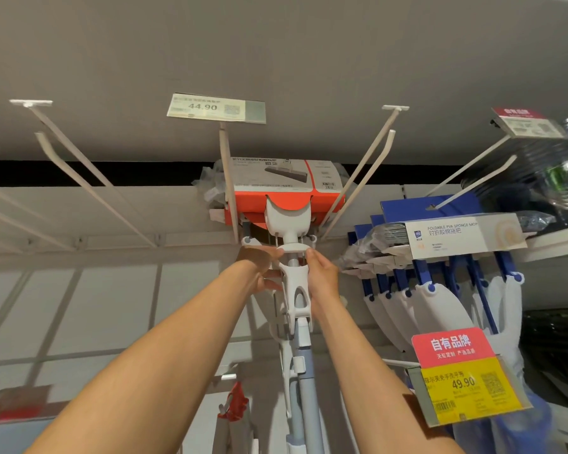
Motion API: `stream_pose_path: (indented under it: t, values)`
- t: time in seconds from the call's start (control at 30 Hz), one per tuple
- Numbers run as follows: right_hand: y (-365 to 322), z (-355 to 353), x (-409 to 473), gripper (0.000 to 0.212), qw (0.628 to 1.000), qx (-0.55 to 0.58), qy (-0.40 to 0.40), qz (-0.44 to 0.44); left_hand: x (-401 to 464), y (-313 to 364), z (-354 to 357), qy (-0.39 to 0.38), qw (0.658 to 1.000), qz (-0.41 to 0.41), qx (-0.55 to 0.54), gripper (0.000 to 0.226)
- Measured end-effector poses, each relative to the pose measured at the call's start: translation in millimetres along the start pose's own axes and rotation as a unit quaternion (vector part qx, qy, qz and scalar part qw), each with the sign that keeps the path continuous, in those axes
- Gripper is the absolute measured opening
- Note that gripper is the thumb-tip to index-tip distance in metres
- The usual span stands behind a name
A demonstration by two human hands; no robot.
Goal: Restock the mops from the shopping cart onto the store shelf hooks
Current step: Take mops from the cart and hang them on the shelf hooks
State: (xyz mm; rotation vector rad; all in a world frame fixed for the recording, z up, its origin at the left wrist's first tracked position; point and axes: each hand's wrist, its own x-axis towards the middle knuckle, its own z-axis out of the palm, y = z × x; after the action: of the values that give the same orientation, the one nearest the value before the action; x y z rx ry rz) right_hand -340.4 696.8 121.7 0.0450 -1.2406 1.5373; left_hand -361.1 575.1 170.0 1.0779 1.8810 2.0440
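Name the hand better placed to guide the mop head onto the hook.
Probably right. The right hand pinches the mop high on its white neck, close under the orange-boxed head. The left hand holds lower on the yoke, better suited to supporting the weight.

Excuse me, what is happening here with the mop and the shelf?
A person is reaching up with both hands to a mop with an orange-and-white package, held at the hook under the 44.90 price tag. The left hand and the right hand grip the white neck of the mop. Blue-packaged sponge mops already hang to the right. The hooks at left carry nothing.
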Motion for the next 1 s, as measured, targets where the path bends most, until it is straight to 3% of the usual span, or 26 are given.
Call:
stream_pose_path:
  t: [0.33, 0.57, 0.67, 0.87, 1.0]
  values:
    - [2, -7, -6, 0.016, 0.999, -0.038, -0.021, 0.006, 1, -9, -4, 0.012, 1.000, -0.014, 0.021, 0.027]
    - [-11, -14, -25, 0.035, 0.996, -0.080, -0.034, 0.011, -13, 0, 0, 0.005, 0.998, -0.011, 0.056, 0.040]
    - [-24, -19, -44, 0.019, 0.994, -0.097, -0.039, -0.037, -21, 2, 2, 0.008, 0.995, 0.015, 0.097, 0.052]
    - [-37, -19, -78, 0.039, 0.994, -0.042, -0.064, -0.083, -49, -1, 12, 0.085, 0.980, 0.101, 0.152, 0.061]
    - [-45, -25, -102, 0.040, 0.992, -0.008, -0.089, -0.084, -86, -8, 14, 0.143, 0.938, 0.212, 0.234, 0.063]
